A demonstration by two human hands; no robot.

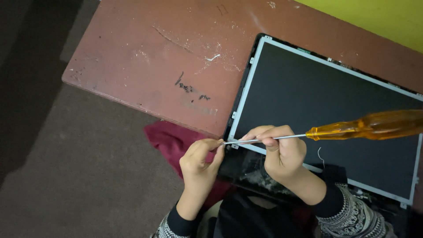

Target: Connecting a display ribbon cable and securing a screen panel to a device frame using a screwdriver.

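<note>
Head view: the right hand (284,152) sits just right of centre, its fingers (269,132) curled around the bare metal shaft of a screwdriver (335,130). The shaft passes under the fingertips and over the knuckles, so the grip is clenched on the steel, not on the handle. The amber handle (374,124) runs out toward 3 o'clock, well clear of the hand and floating above the dark panel (317,97). The tip (225,142) points to 9 o'clock and meets the left hand (200,161), whose thumb and forefinger (214,143) are pinched together right at the tip; whether they hold something tiny there I cannot tell.

Both hands hover over the panel's lower-left corner, where its pale metal frame (246,83) turns. The panel lies flat on a scuffed reddish bench (154,57), filling the right half of it, toward 2 o'clock from the hands. A maroon cloth (169,139) shows beneath the left hand, hanging off the bench edge at 7 o'clock. Patterned cuffs (352,218) cover both wrists. Grey floor (79,176) spreads off to 8 o'clock.
</note>
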